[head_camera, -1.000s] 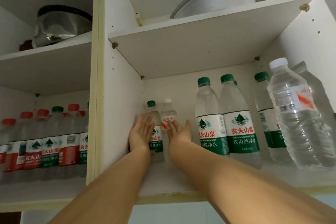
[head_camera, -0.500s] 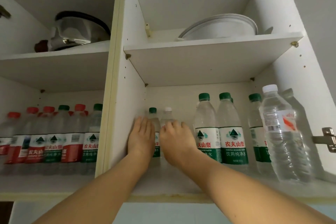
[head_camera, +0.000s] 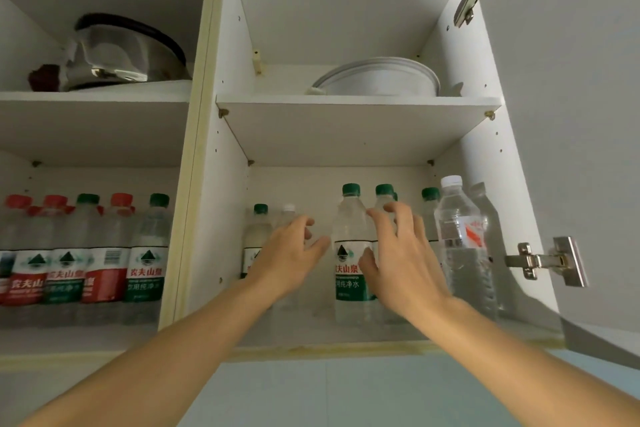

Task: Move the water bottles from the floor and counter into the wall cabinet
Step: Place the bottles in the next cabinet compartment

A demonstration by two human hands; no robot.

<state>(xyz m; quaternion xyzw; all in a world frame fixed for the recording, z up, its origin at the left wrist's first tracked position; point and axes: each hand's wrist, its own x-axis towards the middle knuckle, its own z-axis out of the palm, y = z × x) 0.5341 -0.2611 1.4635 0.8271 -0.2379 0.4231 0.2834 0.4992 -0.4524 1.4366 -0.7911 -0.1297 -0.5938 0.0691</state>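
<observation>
Wall cabinet (head_camera: 346, 107), lower shelf — small bottles (head_camera: 258, 236) now released; left hand (head_camera: 287, 256), right hand (head_camera: 401, 260) withdrawn, loosely spread, empty, flanking green-capped bottle (head_camera: 349, 253) — placement seemingly done.

Dim even light, soft shadows under shelves, slight blur, wide-angle edge bending

white-capped small bottle (head_camera: 287, 215): body mostly hidden behind the left hand (head_camera: 287, 256).
second green-capped bottle (head_camera: 384, 191): label hidden behind the right hand (head_camera: 401, 263).
contact with the front green-label bottle (head_camera: 349, 253): cannot tell for either hand.
leftmost red-label bottle (head_camera: 7, 274): cut off by the left edge.
small dark thing (head_camera: 43, 78) beside the pot (head_camera: 128, 52): too dim to identify.
</observation>
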